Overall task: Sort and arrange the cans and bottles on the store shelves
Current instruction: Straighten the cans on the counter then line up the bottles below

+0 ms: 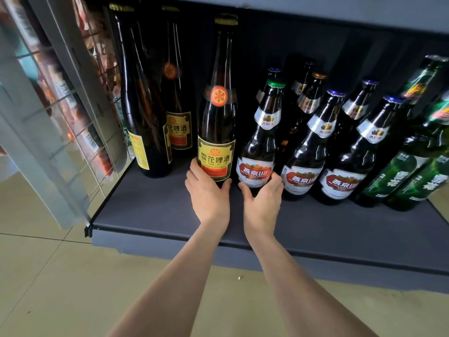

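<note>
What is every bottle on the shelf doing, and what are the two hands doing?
Left hand: gripping the base of the tall yellow-label bottle, which stands upright.
Right hand: gripping the base of the green-capped bottle, upright.
Two tall bottles behind: upright, untouched.
Blue-capped bottles: upright, in rows.
Green bottles: standing at far right.
Shelf: front left part bare.

A dark grey shelf (155,210) sits low over a floor (48,276) of pale beige tiles, with another grey shelf (340,10) above it. To the left stands a wire rack (73,113) beside a pale metal post (36,132)
</note>
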Demonstrator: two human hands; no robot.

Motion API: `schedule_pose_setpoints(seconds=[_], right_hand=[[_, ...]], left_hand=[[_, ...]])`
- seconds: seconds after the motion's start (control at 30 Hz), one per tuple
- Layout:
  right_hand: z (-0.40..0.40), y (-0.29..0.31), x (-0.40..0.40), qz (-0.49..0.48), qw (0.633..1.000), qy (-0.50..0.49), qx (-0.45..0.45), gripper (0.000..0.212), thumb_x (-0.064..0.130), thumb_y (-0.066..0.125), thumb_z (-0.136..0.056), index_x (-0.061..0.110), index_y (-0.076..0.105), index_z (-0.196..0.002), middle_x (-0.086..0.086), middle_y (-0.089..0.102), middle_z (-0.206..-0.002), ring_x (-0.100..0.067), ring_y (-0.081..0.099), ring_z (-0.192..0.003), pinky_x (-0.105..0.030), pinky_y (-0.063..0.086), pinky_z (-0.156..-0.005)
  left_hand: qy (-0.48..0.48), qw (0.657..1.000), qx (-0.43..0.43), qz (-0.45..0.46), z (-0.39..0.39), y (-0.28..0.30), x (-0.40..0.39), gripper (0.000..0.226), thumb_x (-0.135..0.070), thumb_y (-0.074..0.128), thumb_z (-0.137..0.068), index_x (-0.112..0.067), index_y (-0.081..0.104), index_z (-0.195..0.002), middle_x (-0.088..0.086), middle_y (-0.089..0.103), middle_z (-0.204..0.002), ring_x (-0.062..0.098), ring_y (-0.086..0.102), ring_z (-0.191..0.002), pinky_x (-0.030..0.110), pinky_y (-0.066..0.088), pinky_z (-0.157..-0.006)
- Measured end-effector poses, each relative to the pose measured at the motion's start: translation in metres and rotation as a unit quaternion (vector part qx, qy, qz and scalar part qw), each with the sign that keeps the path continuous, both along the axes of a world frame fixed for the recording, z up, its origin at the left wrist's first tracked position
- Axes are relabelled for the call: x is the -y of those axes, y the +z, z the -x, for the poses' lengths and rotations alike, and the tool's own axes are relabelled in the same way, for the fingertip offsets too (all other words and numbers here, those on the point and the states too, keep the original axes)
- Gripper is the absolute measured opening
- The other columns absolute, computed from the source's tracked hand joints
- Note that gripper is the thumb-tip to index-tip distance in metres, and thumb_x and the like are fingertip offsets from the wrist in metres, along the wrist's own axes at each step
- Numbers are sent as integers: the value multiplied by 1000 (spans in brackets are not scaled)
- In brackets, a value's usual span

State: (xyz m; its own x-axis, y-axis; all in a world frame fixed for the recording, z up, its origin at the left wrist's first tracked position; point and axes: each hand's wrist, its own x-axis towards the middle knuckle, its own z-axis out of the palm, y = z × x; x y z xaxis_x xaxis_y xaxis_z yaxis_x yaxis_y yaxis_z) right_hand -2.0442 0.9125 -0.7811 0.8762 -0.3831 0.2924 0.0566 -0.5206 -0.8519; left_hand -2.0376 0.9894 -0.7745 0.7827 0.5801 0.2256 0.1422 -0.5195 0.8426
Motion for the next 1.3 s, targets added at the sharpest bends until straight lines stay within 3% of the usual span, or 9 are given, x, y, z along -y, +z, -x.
schedule_pose_setpoints(seconds=[0.13, 0.3, 0.43, 0.5, 0.6, 0.7, 0.83, 1.03, 1.3], right_hand=[[1, 2, -1, 9, 1000, 1, -2, 61, 18, 70, -82, 1, 38, -130, -13, 46, -125, -24, 46, -118, -28, 39, -95], [7, 5, 6, 1, 1000, -8, -2, 56, 19, 72, -81, 2, 43, -126, -12, 51, -121, -25, 50, -114, -21, 37, -88], [27, 10, 4, 42, 998, 23, 44, 39, 15, 72, -80, 4, 49, -110, -4, 45, -108, -20, 52, -94, -24, 43, -79], [33, 16, -8, 57, 995, 73, 44, 37, 16, 71, -81, 5, 50, -109, 0, 47, -103, -17, 51, -93, -22, 41, -80], [29, 18, -32, 57, 995, 87, 0, 49, 23, 70, -82, 5, 48, -120, -4, 50, -116, -18, 48, -108, -17, 34, -84], [25, 16, -56, 32, 997, 61, -22, 60, 25, 71, -82, 3, 42, -131, -10, 45, -129, -24, 45, -119, -28, 40, -96], [21, 6, -80, 24, 999, 16, -31, 69, 26, 72, -80, 2, 37, -135, -14, 41, -128, -29, 48, -115, -38, 45, -95], [17, 1, -87, 70, 995, -34, -62, 72, 32, 71, -80, 4, 35, -135, -14, 42, -128, -31, 51, -110, -39, 43, -91], [18, 0, -84, 67, 995, -30, -71, 72, 33, 70, -81, 4, 34, -136, -14, 39, -130, -33, 50, -110, -40, 42, -90]], left_hand=[[-12, 1000, -10, -13, 1, 0, -1, 81, -20, 73, -77, -7, 24, -140, 13, 39, -133, 26, 35, -124, 30, 35, -95], [-93, 995, 25, -7, 20, -1, -26, 68, -20, 65, -85, -8, 28, -140, 8, 40, -137, 22, 38, -126, 30, 34, -100], [2, 997, 78, 20, 33, 0, -68, 46, -13, 61, -87, -5, 40, -127, 9, 44, -123, 24, 47, -112, 24, 35, -84], [30, 996, 73, 52, 29, 2, -88, 51, -9, 62, -84, -3, 38, -129, 13, 40, -126, 27, 44, -115, 18, 30, -83], [14, 996, 21, 87, 15, 9, -107, 72, -11, 67, -81, -7, 27, -141, 14, 30, -139, 27, 32, -129, 25, 28, -100], [-6, 994, -11, 104, 0, 16, -121, 88, -17, 73, -78, -10, 17, -145, 12, 27, -145, 27, 26, -135, 35, 25, -109], [-17, 991, 6, 132, -15, 13, -132, 79, -15, 77, -73, -14, 29, -135, 7, 45, -134, 25, 42, -126, 37, 35, -104], [60, 996, -20, 61, -9, 12, -118, 87, -27, 80, -70, -10, 27, -137, 13, 38, -135, 31, 35, -126, 42, 32, -105], [20, 999, 29, -11, 25, -5, -107, 74, -14, 69, -76, -6, 29, -138, 17, 42, -128, 34, 38, -120, 37, 30, -99]])
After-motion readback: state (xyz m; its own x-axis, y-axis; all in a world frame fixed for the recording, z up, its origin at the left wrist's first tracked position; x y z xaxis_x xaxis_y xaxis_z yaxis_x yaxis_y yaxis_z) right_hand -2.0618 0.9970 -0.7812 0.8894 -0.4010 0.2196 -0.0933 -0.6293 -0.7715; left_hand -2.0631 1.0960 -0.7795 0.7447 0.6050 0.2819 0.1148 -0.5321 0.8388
